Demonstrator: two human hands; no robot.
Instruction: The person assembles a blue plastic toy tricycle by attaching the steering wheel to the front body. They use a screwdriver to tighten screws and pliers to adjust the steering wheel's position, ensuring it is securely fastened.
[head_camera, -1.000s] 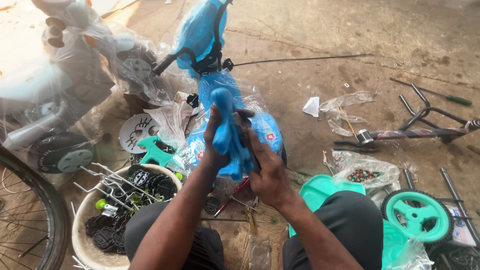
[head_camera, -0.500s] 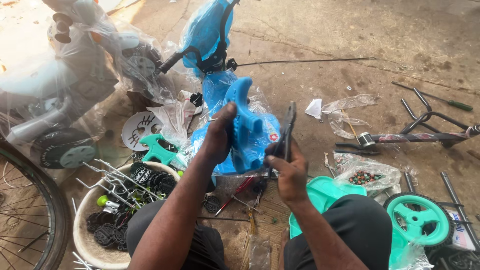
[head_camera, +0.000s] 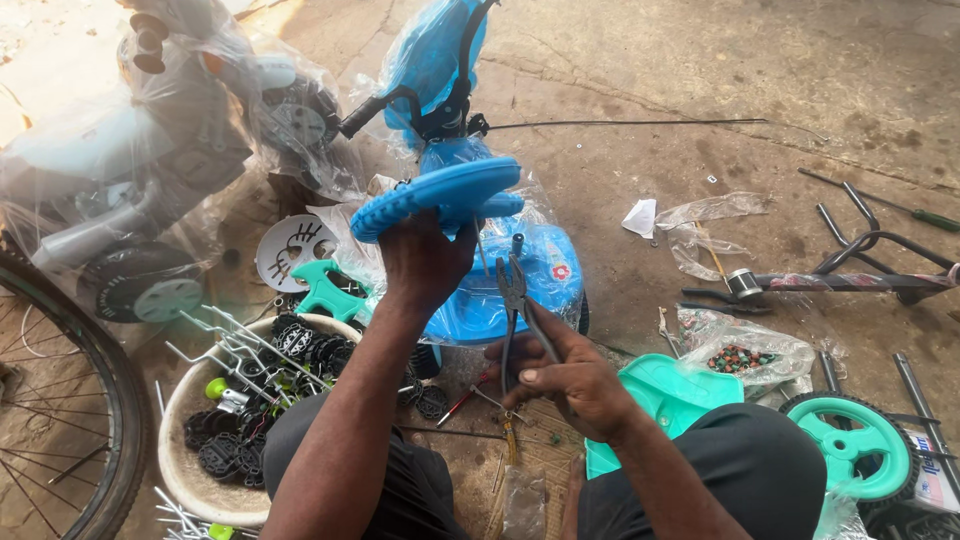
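A blue plastic wheel (head_camera: 437, 196) is held up by the left hand (head_camera: 425, 262), whose fingers are curled shut around its lower edge; the wheel is seen nearly edge-on, tilted, above the blue toy tricycle body (head_camera: 500, 285) that stands on the concrete floor (head_camera: 700, 70). A pair of pliers (head_camera: 515, 300) is gripped in the right hand (head_camera: 565, 380), the fingers closed around the handles, with the nose pointed upward towards the wheel. Whether the nose touches the wheel or the thin rod beside it cannot be told. The two hands are near each other, the right one lower and nearer the person's knees.

Towards the near left edge of the floor a round basin (head_camera: 185, 460) is filled with small black wheels and metal rods. A teal plastic seat (head_camera: 665, 395) lies just beside the right hand, and a teal wheel (head_camera: 850, 445) is seen near the right edge. A bag of small parts (head_camera: 745, 355) lies beyond the seat. A plastic-wrapped tricycle (head_camera: 130, 170) stands at the far left, and part of a bicycle wheel (head_camera: 60, 420) is seen at the left edge.
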